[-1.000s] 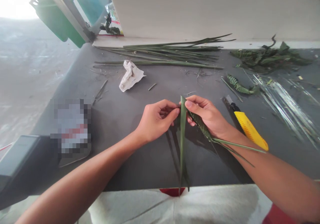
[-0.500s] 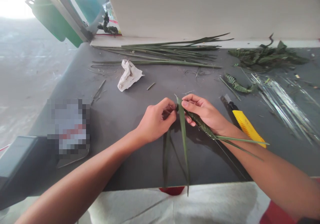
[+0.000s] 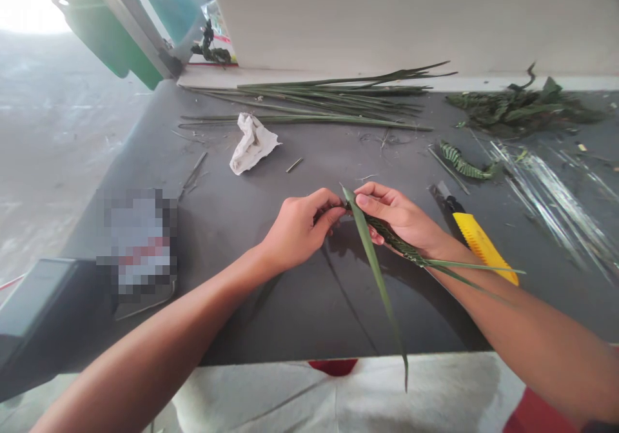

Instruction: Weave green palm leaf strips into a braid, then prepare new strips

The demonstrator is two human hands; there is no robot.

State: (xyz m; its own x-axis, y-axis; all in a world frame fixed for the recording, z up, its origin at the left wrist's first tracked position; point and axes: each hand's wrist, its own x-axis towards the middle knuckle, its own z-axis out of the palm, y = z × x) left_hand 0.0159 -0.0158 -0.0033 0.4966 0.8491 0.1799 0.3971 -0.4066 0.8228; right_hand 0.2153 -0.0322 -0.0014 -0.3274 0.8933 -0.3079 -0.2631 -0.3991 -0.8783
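A braided green leaf piece (image 3: 399,244) lies along the palm side of my right hand (image 3: 394,213), whose thumb and fingers are closed on it. From its upper end a long leaf strip (image 3: 374,268) hangs down past the table edge, and thin leaf ends stick out over my right forearm. My left hand (image 3: 309,226) pinches the tip of the braided piece, its fingertips close to those of my right hand.
Long green leaves (image 3: 309,120) lie along the back beside crumpled white paper (image 3: 252,144). At right are a yellow-handled cutter (image 3: 486,246), a curled woven piece (image 3: 461,162), clear plastic strips (image 3: 556,194) and a leaf pile (image 3: 522,107).
The lower end of the hanging leaf strip has swung to the right. Both hands keep their hold, with the left fingertips shifted slightly.
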